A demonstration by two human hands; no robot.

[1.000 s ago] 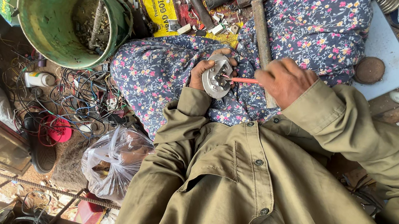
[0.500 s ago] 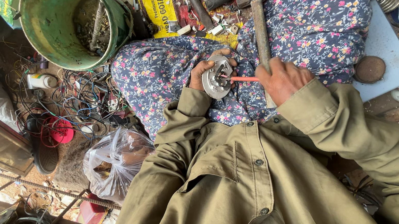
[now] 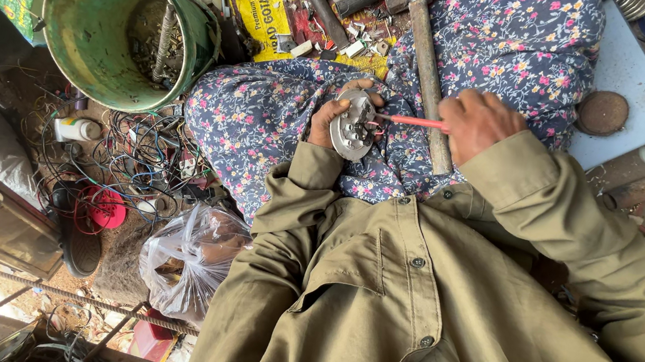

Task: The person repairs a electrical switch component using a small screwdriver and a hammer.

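the round part (image 3: 353, 125) in the left hand (image 3: 330, 115) was dull grey metal. the right hand (image 3: 473, 125) gripped a glossy red plastic handle (image 3: 415, 122); beside it lay a worn wooden hammer shaft (image 3: 430, 74) on soft printed cloth (image 3: 264, 114).

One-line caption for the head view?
Left hand holds a round metal part; right hand pokes it with a red-handled screwdriver.

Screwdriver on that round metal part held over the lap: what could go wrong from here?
The red-handled screwdriver points toward the left hand cupping the round metal part; a slip might jab its fingers. The part has no firm support, so it may twist. Small loosened pieces could vanish into the floral fabric.
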